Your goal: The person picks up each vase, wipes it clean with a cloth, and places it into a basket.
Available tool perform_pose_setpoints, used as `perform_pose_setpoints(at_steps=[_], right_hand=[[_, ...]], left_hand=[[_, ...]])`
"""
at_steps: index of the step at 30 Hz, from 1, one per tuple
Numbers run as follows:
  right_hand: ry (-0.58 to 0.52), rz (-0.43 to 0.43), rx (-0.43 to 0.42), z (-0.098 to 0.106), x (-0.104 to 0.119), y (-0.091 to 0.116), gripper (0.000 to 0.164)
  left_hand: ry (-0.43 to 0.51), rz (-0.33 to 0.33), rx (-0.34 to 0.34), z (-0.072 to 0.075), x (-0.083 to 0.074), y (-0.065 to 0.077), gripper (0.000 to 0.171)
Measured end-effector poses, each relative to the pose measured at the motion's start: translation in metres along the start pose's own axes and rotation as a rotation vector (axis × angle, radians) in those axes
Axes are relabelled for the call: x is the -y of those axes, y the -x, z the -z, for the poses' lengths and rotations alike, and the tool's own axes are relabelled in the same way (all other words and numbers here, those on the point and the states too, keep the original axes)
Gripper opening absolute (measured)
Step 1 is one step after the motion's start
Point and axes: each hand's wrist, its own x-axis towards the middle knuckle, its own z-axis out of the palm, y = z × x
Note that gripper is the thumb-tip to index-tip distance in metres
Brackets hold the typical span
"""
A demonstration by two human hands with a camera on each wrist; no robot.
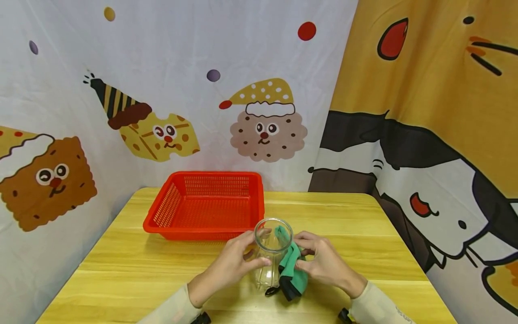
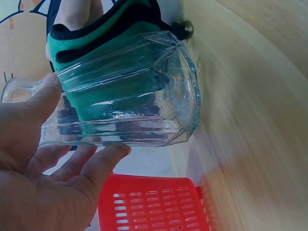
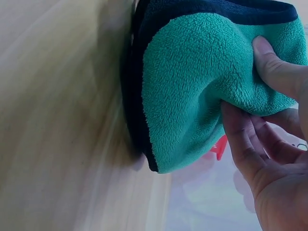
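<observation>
A clear glass vase (image 1: 265, 275) with faceted sides and a round lip stands upright in front of me. My left hand (image 1: 232, 260) holds it from the left, thumb on the near side and fingers around the far side. Its base (image 2: 192, 96) is at the tabletop or just over it; I cannot tell which. Against the vase's right side hangs a green towel (image 1: 300, 280) with black edging, seen up close as fluffy cloth (image 3: 187, 72) in the right wrist view. My right hand (image 1: 325, 261) pinches this towel between thumb and fingers.
A red plastic basket (image 1: 214, 235) with perforated walls sits behind the vase, toward the back left of the wooden table (image 1: 356, 225). A small black loop (image 1: 272, 291) lies by the vase's base. Printed cartoon curtains (image 1: 251, 54) hang behind the table.
</observation>
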Motion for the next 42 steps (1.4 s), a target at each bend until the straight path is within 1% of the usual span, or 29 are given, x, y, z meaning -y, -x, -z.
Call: perform_pose_setpoints(at_steps=[7,13,18,23,32,37,42], right_hand=[[0.006,0.002,-0.017,0.004,0.008,-0.004,0.054],[-0.015,0.034,-0.048,0.007,0.015,-0.008,0.055],[-0.017,0.035,-0.060,0.010,0.020,-0.010,0.055],[-0.023,0.072,-0.104,0.011,0.022,-0.012,0.050],[-0.026,0.141,-0.167,0.015,0.023,-0.012,0.030],[-0.030,0.156,-0.195,0.017,0.022,-0.011,0.028],[-0.032,0.157,-0.215,0.016,0.022,-0.009,0.030]], left_hand=[[0.005,-0.009,0.005,0.000,0.001,0.000,0.072],[-0.023,-0.005,0.000,0.001,0.001,0.000,0.072],[-0.026,-0.014,-0.004,0.001,0.000,0.000,0.072],[-0.031,-0.018,-0.007,0.002,-0.001,-0.001,0.073],[-0.032,-0.007,0.007,0.004,-0.003,-0.001,0.074],[-0.037,-0.004,-0.004,0.003,-0.003,-0.001,0.074],[-0.027,-0.002,-0.004,0.002,-0.003,0.000,0.072]])
